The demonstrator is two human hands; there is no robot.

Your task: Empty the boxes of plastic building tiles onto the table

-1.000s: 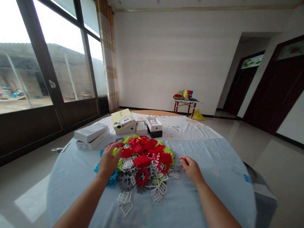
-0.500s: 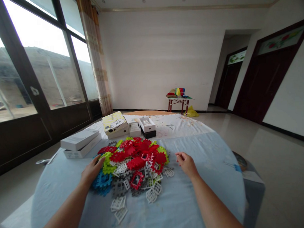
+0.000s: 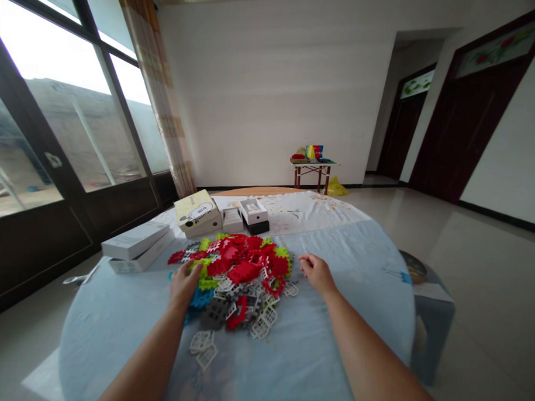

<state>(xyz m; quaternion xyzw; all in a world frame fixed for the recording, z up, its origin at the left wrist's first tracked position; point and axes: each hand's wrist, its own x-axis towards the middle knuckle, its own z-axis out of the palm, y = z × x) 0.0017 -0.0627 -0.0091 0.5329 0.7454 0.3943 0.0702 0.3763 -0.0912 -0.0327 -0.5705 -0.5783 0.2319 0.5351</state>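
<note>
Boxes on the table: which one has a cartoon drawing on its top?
The yellow-topped box, standing beyond the plastic pieces; the white boxes and the black box show no such drawing.

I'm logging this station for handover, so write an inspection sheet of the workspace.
Surface: tablecloth, pale blue near, white beyond.
Job's things: heaped plastic pieces in red, green, blue, grey, white.
Clutter: yellow box, white boxes, black box beyond the pieces.
Hands: left hand at the pieces' left side, contact and grip unclear; right hand off their right side, partly curled.
Cables: nothing seen.
Surroundings: windows left, side table near the far wall.
</note>
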